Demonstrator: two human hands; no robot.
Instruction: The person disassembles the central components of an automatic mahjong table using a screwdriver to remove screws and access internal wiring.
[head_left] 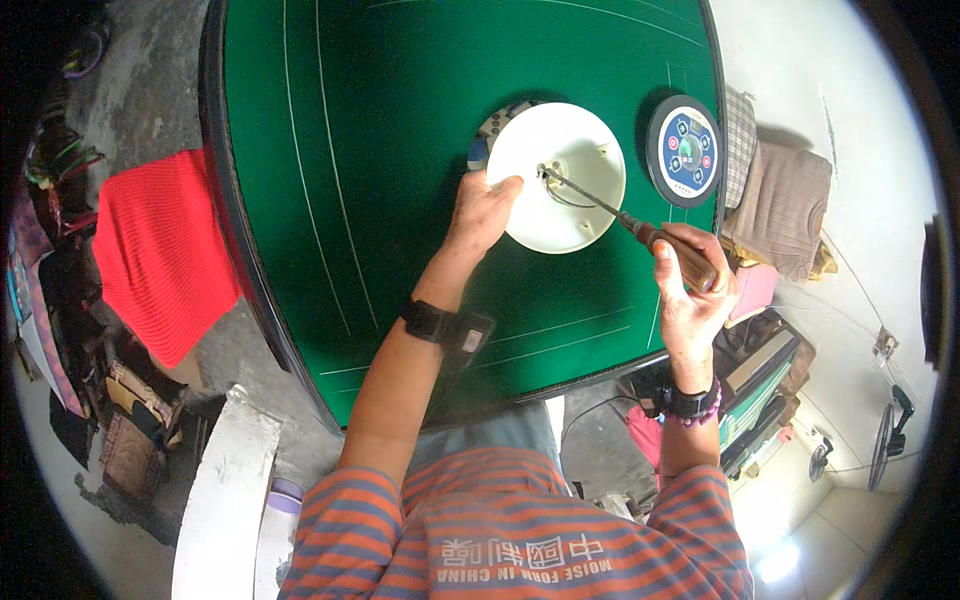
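Note:
My left hand [484,212] grips the left rim of a white bowl-shaped housing [590,135], its thumb over the edge. The hollow side faces up and shows small posts and a thin dark wire loop inside. Closed around the brown handle of a screwdriver [640,232] is my right hand [697,290]. The screwdriver's long shaft slants into the housing, and its tip meets a small dark fitting left of the centre. Partly hidden behind the housing are a patterned piece [497,122] and a small blue-and-white piece [478,152].
The housing is over a green felt-topped table [420,90] with a dark raised rim. A round dark-rimmed control panel [684,150] lies at its right side. Folded cloths [780,200] sit beyond the right edge; a red knitted cover [165,250] stands off the left edge.

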